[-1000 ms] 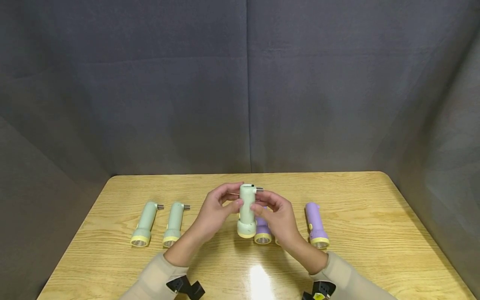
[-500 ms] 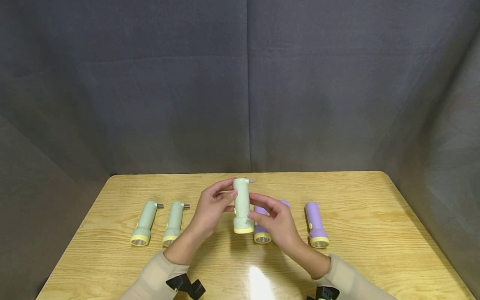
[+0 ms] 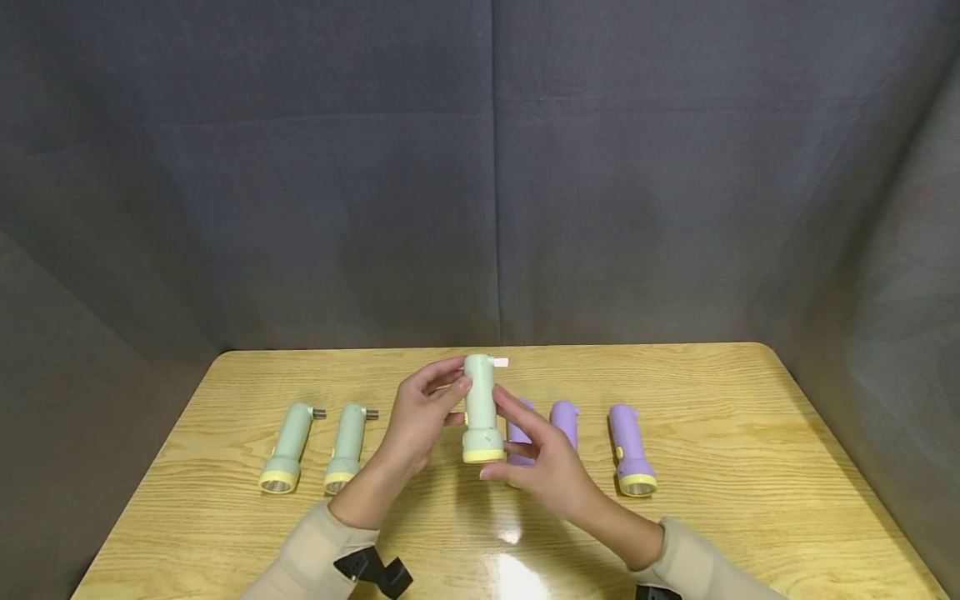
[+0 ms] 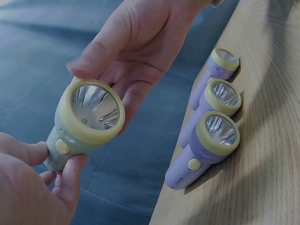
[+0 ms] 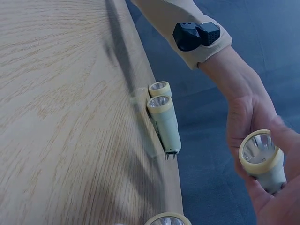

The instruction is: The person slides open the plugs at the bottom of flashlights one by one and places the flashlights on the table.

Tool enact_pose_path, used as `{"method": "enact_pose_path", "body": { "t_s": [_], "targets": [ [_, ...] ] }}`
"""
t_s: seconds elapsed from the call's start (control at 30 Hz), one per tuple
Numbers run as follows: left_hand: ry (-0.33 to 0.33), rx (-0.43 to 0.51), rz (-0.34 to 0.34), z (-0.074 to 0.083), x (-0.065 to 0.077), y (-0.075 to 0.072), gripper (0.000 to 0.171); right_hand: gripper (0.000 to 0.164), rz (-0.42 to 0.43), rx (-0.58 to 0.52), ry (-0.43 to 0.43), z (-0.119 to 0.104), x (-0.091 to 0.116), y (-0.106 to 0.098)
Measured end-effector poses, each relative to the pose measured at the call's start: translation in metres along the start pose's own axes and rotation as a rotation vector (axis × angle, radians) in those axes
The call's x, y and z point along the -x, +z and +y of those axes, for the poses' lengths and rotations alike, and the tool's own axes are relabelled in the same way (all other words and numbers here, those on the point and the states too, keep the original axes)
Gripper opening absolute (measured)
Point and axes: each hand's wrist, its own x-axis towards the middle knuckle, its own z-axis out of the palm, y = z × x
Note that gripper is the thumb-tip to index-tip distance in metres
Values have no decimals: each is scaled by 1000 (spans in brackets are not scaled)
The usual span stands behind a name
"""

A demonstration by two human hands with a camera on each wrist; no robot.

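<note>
A pale green flashlight (image 3: 480, 400) with a yellow rim is held upright above the table, lens end down. My left hand (image 3: 418, 417) pinches its upper body between thumb and fingers. Metal plug prongs (image 3: 501, 362) stick out to the right at its top. My right hand (image 3: 551, 467) is at its right side, fingers extended along the body near the head and thumb spread apart below the rim. In the left wrist view the lens (image 4: 96, 108) faces the camera, unlit, with a yellow switch (image 4: 63, 146) on the body below; the right hand (image 4: 140, 47) spreads behind it.
Two green flashlights (image 3: 288, 450) (image 3: 348, 446) lie at the left of the wooden table (image 3: 225, 533), prongs pointing right. Three purple flashlights lie on the right: one (image 3: 632, 450) in full view, one (image 3: 564, 419) and another (image 3: 517, 432) partly behind the right hand. Dark cloth (image 3: 480, 208) surrounds the table.
The flashlight has moved slightly up and left with the left hand. My right hand has let go of the body, slid down toward the head, and its thumb has come away.
</note>
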Motion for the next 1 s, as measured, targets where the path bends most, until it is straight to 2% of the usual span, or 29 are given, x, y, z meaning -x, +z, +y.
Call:
{"method": "enact_pose_path", "body": {
  "t_s": [0.23,0.5,0.7,1.0],
  "targets": [
    [-14,9,15,-3,1,1,35,87,23,27,15,1,0,2],
    [49,33,-71,-7,5,1,42,84,27,-133,46,-2,-2,-1],
    [77,-43,-85,-10,7,1,43,81,17,-203,57,-3,-2,-2],
    [95,-100,-75,-16,9,-2,44,79,23,-222,89,1,-3,6]
  ]
}}
